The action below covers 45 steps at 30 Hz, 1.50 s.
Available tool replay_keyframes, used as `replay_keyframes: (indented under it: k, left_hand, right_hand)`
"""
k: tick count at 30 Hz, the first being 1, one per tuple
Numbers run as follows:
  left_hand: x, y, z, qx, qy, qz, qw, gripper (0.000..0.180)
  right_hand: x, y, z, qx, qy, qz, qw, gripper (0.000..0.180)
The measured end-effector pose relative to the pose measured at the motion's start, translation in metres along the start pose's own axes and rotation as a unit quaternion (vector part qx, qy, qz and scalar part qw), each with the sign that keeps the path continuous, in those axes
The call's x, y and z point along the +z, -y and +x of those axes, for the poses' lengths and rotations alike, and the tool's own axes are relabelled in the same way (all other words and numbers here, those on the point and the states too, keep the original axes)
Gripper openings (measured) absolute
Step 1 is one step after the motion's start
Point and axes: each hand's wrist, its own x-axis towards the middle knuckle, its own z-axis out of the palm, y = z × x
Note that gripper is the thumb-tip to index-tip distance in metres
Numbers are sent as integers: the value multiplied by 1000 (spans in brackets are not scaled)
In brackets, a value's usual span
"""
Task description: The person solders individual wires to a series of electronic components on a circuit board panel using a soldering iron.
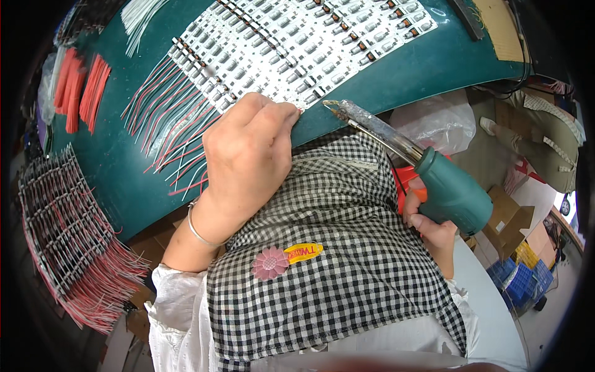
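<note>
My left hand (251, 146) is closed in a pinch over the near edge of a white panel (282, 46), which carries rows of small grey and dark parts. What its fingertips hold is hidden. My right hand (427, 220) grips a green soldering gun (455, 192) with an orange trigger and a long metal barrel. The gun's tip (331, 104) points up and left, just off the panel's near corner and a little right of my left fingers. Red and white wires (170, 124) fan out from the panel's left side, partly behind my left hand.
Red wire bundles (73, 87) and a white wire bundle (139, 22) lie on the green table (124, 167). A stack of wired strips (68, 217) hangs at the left. Right of the table are a plastic bag (437, 121), a cardboard box (508, 220), blue crates (520, 279) and another person's legs (539, 139).
</note>
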Motion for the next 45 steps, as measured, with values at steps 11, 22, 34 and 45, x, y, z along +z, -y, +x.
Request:
replay_keyframes:
  k: [11,22,34,45]
  left_hand:
    - [11,0,-1,7,-31,35,999,16]
    - [11,-2,0,18,-20,69,997,17]
    - [11,-6,-2,17,-16,65,998,17]
    - [12,-3,-3,2,-21,58,998,15]
  right_hand:
    - [2,2,1,-4,8,-16,1000,59]
    - [3,2,-1,12,15,-75,997,48]
    - [0,-3,0,-22,35,-175,984,33]
    - [7,3,2,21,-29,15,999,49]
